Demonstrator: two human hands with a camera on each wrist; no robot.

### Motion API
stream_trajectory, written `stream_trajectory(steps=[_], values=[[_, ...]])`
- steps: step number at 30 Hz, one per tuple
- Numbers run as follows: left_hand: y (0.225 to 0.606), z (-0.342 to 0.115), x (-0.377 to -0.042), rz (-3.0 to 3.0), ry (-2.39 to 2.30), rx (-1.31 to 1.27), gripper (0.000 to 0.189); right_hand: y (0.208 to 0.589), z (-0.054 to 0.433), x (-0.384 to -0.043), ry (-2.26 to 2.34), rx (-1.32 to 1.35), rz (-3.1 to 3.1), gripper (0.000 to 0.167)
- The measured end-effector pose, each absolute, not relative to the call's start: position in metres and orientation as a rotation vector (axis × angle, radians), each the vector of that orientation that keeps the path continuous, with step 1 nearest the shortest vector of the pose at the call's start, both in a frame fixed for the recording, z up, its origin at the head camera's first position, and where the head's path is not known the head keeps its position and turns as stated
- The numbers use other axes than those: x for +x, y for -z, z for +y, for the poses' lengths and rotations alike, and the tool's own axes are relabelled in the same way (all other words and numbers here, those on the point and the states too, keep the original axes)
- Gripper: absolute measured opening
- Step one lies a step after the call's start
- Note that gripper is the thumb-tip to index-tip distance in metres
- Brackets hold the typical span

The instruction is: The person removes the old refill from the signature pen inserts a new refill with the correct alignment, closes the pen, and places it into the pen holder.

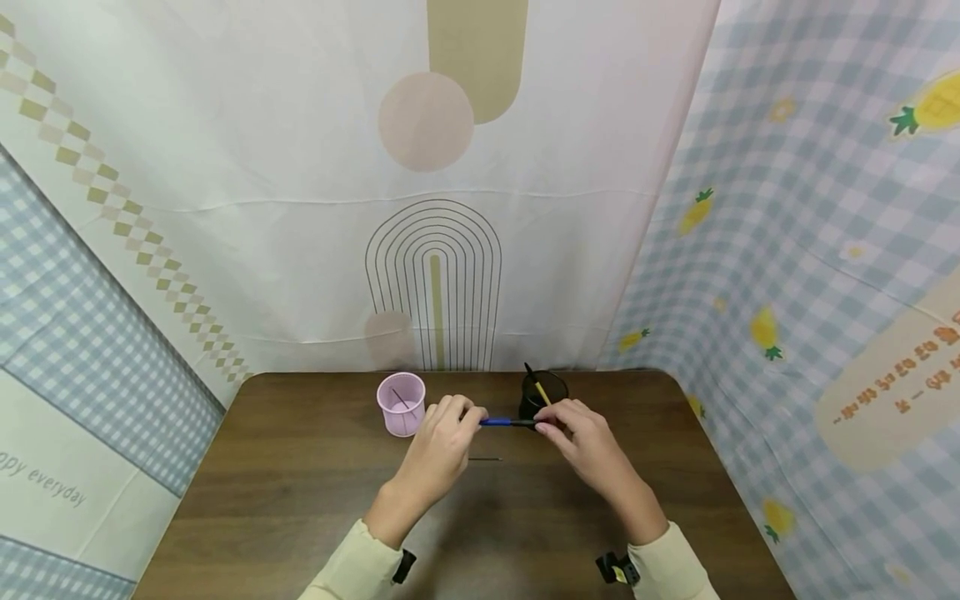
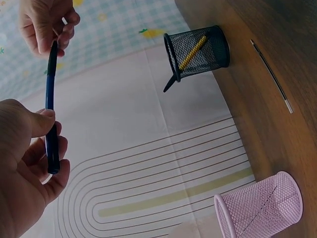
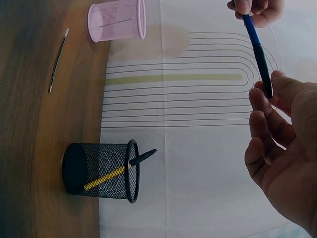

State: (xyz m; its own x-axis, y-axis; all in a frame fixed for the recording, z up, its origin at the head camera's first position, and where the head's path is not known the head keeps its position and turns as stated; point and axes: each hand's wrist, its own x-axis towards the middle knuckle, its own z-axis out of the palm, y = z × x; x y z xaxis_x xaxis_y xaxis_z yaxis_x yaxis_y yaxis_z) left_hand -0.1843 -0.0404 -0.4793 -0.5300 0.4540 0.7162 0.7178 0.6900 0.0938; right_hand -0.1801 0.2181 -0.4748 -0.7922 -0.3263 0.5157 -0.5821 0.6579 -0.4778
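Observation:
A blue pen (image 1: 497, 422) with a black grip section is held level between both hands above the table. My left hand (image 1: 444, 437) grips its blue barrel, thumb on one side and fingers curled on the other, as the left wrist view shows. At the black tip end, my right hand (image 1: 581, 437) pinches the pen between thumb and forefinger. Below the hands, a thin pen refill (image 2: 272, 77) lies on the wooden table (image 1: 300, 500). In the right wrist view, the pen's black grip (image 3: 262, 69) points toward the right palm.
Behind the left hand stands a pink mesh pen holder (image 1: 401, 421) with a thin dark stick inside. Near the right hand, a black mesh pen holder (image 3: 101, 171) contains a yellow and black pen (image 3: 106, 177). Printed cloth (image 1: 570, 250) hangs behind the table.

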Motion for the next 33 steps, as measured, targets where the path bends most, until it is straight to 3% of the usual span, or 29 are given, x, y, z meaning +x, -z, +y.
stream_trajectory(steps=[8,33], values=[[0.4786,-0.0398,-0.184,-2.234,0.514,-0.885,0.008,0.4737,0.2192,-0.1802,-0.883,0.754,-2.442,0.027],[0.4771,-0.0382,-0.1831,-2.218,0.513,-0.896,0.008,0.4714,0.2204,-0.1822,-0.815,0.816,-2.378,0.016]])
